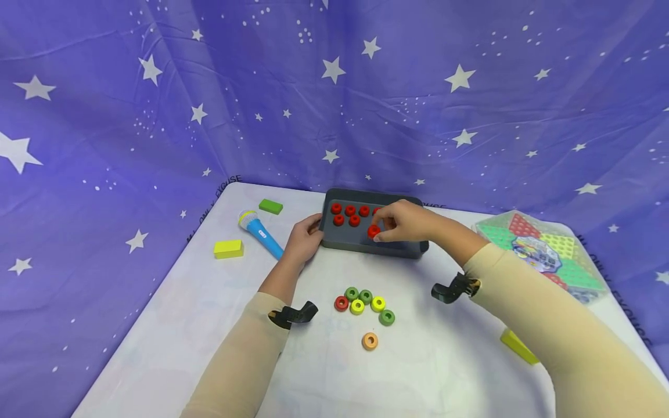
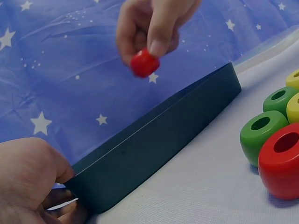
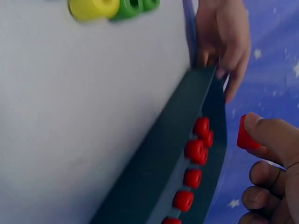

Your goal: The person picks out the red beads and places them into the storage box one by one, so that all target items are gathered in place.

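My left hand [image 1: 305,241] grips the left end of a dark grey tray [image 1: 360,248], with the thumb at the rim in the left wrist view. Between thumb and fingers, my right hand [image 1: 409,222] pinches a red bead [image 2: 145,63]. The right wrist view shows that bead held above the tray. Several red beads [image 1: 354,220] sit inside the tray, towards its left and back. Nearer me on the table lie several loose beads: a red bead [image 1: 341,303], green beads [image 1: 387,317], yellow beads [image 1: 357,306] and an orange bead [image 1: 370,341].
A blue toy microphone [image 1: 263,235] lies left of my left hand. Beyond it are a green block [image 1: 270,206] and a yellow block [image 1: 228,249]. A clear box with coloured pieces [image 1: 538,252] stands at the right, and another yellow block [image 1: 519,346] lies beside my right sleeve.
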{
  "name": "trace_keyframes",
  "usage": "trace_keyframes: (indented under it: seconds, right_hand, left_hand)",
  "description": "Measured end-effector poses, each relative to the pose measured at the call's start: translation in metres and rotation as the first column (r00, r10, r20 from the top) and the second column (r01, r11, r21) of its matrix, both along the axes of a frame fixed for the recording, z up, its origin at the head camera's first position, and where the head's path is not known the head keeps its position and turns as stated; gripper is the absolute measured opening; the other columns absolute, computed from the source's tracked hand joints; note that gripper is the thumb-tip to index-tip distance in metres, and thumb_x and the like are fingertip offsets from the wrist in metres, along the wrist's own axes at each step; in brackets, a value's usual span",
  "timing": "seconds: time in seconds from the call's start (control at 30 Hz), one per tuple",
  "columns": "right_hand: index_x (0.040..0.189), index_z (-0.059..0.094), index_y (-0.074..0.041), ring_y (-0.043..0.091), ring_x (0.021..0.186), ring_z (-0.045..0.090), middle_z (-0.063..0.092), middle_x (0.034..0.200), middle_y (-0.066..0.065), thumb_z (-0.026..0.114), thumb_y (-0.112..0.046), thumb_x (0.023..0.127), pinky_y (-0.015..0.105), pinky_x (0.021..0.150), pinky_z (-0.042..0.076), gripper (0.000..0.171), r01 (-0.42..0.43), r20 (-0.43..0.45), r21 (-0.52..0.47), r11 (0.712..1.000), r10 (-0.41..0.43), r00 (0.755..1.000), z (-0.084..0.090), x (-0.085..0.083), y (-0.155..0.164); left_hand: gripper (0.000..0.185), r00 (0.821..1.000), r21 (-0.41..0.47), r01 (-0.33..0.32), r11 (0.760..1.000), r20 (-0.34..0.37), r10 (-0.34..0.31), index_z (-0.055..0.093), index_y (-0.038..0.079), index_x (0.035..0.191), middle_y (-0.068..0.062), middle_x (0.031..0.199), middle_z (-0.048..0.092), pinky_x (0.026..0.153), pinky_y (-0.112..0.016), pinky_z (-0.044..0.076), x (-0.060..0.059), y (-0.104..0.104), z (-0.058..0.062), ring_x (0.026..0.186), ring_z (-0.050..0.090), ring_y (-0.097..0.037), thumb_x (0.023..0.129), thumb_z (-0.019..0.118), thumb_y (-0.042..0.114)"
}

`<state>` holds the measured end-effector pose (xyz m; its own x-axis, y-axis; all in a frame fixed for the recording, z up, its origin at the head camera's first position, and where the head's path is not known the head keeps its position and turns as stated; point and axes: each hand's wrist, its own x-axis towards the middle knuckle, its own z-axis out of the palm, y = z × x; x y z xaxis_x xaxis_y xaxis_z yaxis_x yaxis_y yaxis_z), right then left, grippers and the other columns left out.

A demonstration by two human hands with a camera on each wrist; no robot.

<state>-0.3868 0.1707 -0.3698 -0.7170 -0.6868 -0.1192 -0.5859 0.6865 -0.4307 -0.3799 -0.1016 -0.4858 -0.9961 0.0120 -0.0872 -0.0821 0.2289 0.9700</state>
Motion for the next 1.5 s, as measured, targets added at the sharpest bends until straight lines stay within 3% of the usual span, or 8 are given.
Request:
trace_keyframes:
  seconds: [0.33, 0.7, 0.9, 1.2, 1.27, 1.5]
  right_hand:
    - [0.115, 0.074, -0.011, 0.014, 0.056, 0.046, 0.052, 0.061, -0.002, 0.079, -0.021, 0.088, 0.031, 0.056, 0.040, 0.028, 0.045, 0.046, 0.033, 0.998, -0.046, 0.998, -0.015, -0.050, -0.001]
    - [0.119, 0.072, -0.011, 0.017, 0.064, 0.049, 0.056, 0.070, 0.002, 0.079, -0.022, 0.089, 0.032, 0.060, 0.040, 0.033, 0.115, 0.069, 0.101, 0.988, -0.123, 0.990, -0.034, -0.070, -0.004]
    - [0.117, 0.073, -0.012, 0.020, 0.075, 0.055, 0.064, 0.084, 0.004, 0.078, -0.025, 0.089, 0.033, 0.067, 0.046, 0.031, 0.134, 0.064, 0.144, 0.980, -0.145, 0.987, -0.050, -0.075, -0.003]
    - [0.123, 0.071, -0.012, 0.019, 0.075, 0.057, 0.065, 0.084, 0.003, 0.078, -0.028, 0.089, 0.042, 0.079, 0.050, 0.038, 0.133, 0.015, 0.129, 0.983, -0.136, 0.991, -0.056, -0.072, -0.002]
    - [0.126, 0.069, -0.011, 0.019, 0.072, 0.055, 0.064, 0.080, 0.003, 0.077, -0.027, 0.090, 0.044, 0.077, 0.049, 0.040, 0.144, 0.017, 0.093, 0.985, -0.146, 0.989, -0.052, -0.070, -0.001]
    - [0.132, 0.065, -0.010, 0.017, 0.059, 0.043, 0.049, 0.064, -0.001, 0.074, -0.031, 0.093, 0.033, 0.059, 0.038, 0.045, 0.169, 0.028, -0.078, 0.983, -0.167, 0.986, -0.031, -0.054, 0.000]
  left_hand:
    - [0.053, 1.000, -0.012, -0.002, 1.000, 0.004, 0.002, 0.053, 0.014, 0.149, -0.004, 0.145, 0.057, 0.113, -0.036, 0.043, 0.002, -0.002, -0.001, 0.131, 0.054, -0.018, 0.096, 0.055, 0.007]
    - [0.052, 1.000, 0.013, 0.008, 1.000, 0.008, -0.008, 0.053, 0.013, 0.148, -0.003, 0.143, 0.058, 0.113, -0.036, 0.043, 0.002, 0.001, -0.002, 0.130, 0.055, -0.017, 0.097, 0.054, 0.006]
    - [0.053, 1.000, 0.010, 0.010, 1.000, 0.023, -0.010, 0.052, 0.014, 0.149, -0.004, 0.146, 0.057, 0.114, -0.037, 0.042, 0.003, 0.002, -0.002, 0.133, 0.053, -0.018, 0.097, 0.054, 0.006]
    - [0.052, 1.000, 0.011, 0.006, 1.000, 0.025, -0.007, 0.053, 0.016, 0.149, -0.003, 0.145, 0.057, 0.114, -0.038, 0.041, 0.003, 0.003, -0.001, 0.133, 0.052, -0.018, 0.097, 0.055, 0.007]
    - [0.053, 1.000, 0.011, 0.006, 1.000, 0.021, -0.006, 0.052, 0.016, 0.149, -0.004, 0.146, 0.057, 0.114, -0.038, 0.041, 0.003, 0.003, 0.000, 0.133, 0.052, -0.018, 0.097, 0.054, 0.007]
    - [0.052, 1.000, 0.008, 0.001, 1.000, 0.016, -0.002, 0.052, 0.015, 0.149, -0.003, 0.146, 0.056, 0.113, -0.037, 0.042, 0.000, 0.000, 0.000, 0.131, 0.053, -0.018, 0.097, 0.055, 0.007]
